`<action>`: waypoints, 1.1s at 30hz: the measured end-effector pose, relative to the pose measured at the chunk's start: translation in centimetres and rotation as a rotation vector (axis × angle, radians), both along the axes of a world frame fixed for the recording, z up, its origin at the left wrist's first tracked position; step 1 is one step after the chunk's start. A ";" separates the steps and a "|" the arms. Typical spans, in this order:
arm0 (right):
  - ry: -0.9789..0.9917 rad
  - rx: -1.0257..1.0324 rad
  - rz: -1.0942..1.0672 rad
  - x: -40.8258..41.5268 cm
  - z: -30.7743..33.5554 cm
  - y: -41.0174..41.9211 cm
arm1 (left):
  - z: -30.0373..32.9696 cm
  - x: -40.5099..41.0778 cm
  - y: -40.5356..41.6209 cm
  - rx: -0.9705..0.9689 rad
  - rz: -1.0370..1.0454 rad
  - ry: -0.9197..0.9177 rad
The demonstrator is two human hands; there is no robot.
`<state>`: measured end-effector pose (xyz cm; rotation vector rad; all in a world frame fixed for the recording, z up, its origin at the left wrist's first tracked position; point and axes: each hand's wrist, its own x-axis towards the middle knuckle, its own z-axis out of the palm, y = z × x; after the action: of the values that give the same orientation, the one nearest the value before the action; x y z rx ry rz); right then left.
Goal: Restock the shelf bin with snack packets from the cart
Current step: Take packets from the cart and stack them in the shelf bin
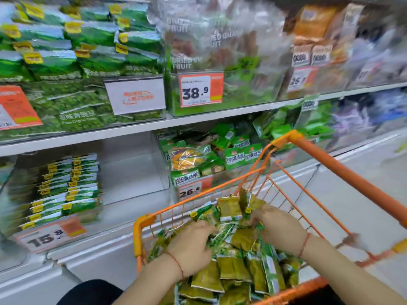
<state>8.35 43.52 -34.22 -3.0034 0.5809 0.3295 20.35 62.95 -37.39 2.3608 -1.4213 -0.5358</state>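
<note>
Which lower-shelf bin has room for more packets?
The clear bin with the 15.8 price tag: its right half is bare beside the stacked packets. The 26.8 bin is heaped full.

Dried-fruit bags point(211, 40), "38.9" price tag point(200, 90)

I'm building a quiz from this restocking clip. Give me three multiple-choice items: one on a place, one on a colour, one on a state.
1. Where are both hands?
A. in the cart
B. on the top shelf
C. on the floor

2. What colour is the cart frame?
A. blue
B. orange
C. black

3. The clear bin above the 15.8 price tag is:
A. full to the front
B. part filled
C. covered by a lid

Answers:
1 A: the left hand and right hand are down among the snack packets.
2 B: the cart rail is orange.
3 B: the bin holds stacks at its left only.
</note>
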 end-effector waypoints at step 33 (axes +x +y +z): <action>0.081 0.705 -0.097 -3.2 2.2 0.0 | 0.5 1.2 -0.7 -0.646 0.685 0.942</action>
<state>5.15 43.55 -32.06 -2.2883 0.4818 0.5210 21.51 62.24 -36.90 1.5369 -0.2556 -0.6970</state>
